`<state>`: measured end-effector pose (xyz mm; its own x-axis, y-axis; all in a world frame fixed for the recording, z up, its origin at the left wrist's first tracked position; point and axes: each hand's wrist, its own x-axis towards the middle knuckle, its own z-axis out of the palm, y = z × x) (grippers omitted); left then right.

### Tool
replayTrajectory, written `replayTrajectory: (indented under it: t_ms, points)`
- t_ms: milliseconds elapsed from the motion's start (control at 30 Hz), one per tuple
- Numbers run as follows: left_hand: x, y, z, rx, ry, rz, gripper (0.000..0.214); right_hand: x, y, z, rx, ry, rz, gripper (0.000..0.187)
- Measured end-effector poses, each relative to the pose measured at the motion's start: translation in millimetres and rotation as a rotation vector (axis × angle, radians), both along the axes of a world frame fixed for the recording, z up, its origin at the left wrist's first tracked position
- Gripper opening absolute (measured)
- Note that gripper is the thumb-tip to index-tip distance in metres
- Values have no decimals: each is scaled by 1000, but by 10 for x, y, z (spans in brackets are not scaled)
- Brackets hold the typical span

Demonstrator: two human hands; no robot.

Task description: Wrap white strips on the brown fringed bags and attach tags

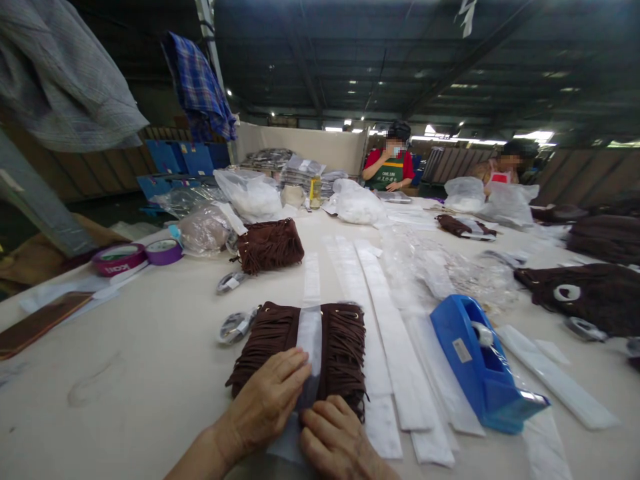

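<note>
There is a single view, from a camera worn on the person's head, looking forward and downward across a wide white table (150,373). It sits close above the table's near edge: the left hand (267,403) and right hand (337,440) fill the bottom centre of the frame, lying on a brown fringed bag (340,347) just in front of the lens. The wide lens bends the scene, so the table's edges curve away to both sides. The view faces the far edge, where two other people (390,163) work at some distance, and takes in the dark roof overhead. With only one camera, no part of the scene is shared between views.
</note>
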<state>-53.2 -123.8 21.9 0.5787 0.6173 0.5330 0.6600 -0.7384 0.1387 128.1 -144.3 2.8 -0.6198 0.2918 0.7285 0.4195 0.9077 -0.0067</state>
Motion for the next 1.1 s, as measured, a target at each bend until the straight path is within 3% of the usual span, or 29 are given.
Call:
replayTrajectory:
  t_ms: [167, 433, 733, 900, 1100]
  points:
    - [-37, -55, -119, -27, -2, -9, 42, 12, -12, -49, -48, 63, 33, 29]
    - [-188, -132, 38, -203, 208, -156, 51, 77, -25, -37, -119, 11, 54, 27]
    - [-168, -141, -41, -64, 328, -150, 56, 170, -53, -65, -252, 64, 97, 24]
    - [-134, -180, -167, -3, 278, -133, 65, 151, -73, -60, -336, 132, 71, 18]
    - [-99, -203, -306, 65, 261, -128, 50, 202, -168, -87, -376, 200, -33, 23]
